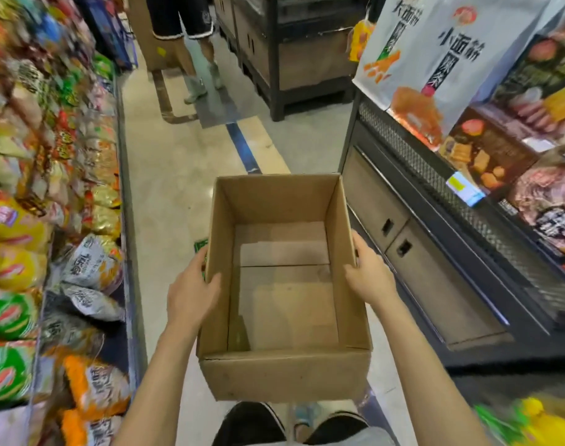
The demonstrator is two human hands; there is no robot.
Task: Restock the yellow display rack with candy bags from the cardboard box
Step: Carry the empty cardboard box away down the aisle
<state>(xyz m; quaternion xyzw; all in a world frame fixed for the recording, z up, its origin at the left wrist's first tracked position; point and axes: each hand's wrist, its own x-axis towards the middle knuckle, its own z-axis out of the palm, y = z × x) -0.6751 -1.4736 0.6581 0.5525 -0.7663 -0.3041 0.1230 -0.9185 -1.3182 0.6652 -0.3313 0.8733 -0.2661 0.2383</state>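
1. Shelf [126, 220] packed with snack bags [91, 262], blurred, runs along the left of the cardboard box [284, 378].
2. Dark cabinet [435, 284] stands right of the box, packaged food on top.
3. Box is upright and open-topped, its bare bottom flaps showing. It is held over the floor [171, 175], just above the wearer's shoes [252, 420].
4. Left hand [191, 294] grips the box's left wall, thumb hooked inside the rim, fingers [200, 257] curled outside.
5. Right hand [368, 278] grips the right wall the same way.
6. Another person's legs [197, 69] stand well beyond the box's far side.
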